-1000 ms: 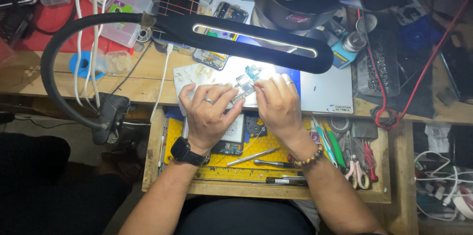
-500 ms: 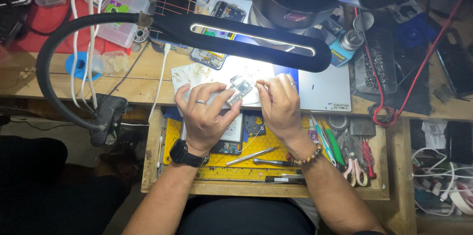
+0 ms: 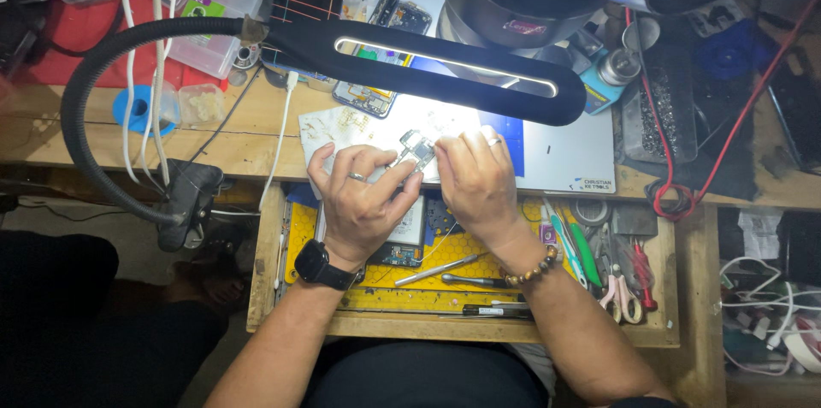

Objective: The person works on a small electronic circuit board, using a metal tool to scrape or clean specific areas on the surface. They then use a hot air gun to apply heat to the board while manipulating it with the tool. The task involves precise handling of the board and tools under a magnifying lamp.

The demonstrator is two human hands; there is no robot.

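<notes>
My left hand [image 3: 363,198], with a ring and a black wristwatch, grips a small circuit board [image 3: 416,149] by its lower left side. My right hand [image 3: 475,179], with a ring and a bead bracelet, pinches the same board from the right; its fingertips hide what they touch. Both hands hover over a white work mat [image 3: 342,130] under a black gooseneck lamp bar [image 3: 445,66]. Below my left palm an opened phone [image 3: 402,241] lies on a yellow mat [image 3: 453,263] in an open wooden drawer [image 3: 265,263].
Tweezers [image 3: 440,269], pens and screwdrivers lie in the drawer, with pliers and scissors [image 3: 620,284] at its right. A disassembled phone [image 3: 385,49], plastic boxes [image 3: 205,19], a blue tape roll [image 3: 137,109], white cables [image 3: 154,57] and red wires [image 3: 684,151] crowd the wooden bench [image 3: 85,138].
Both hands have shifted slightly left and down with the board, and the board has turned a little between the fingers. The view drifted a bit.
</notes>
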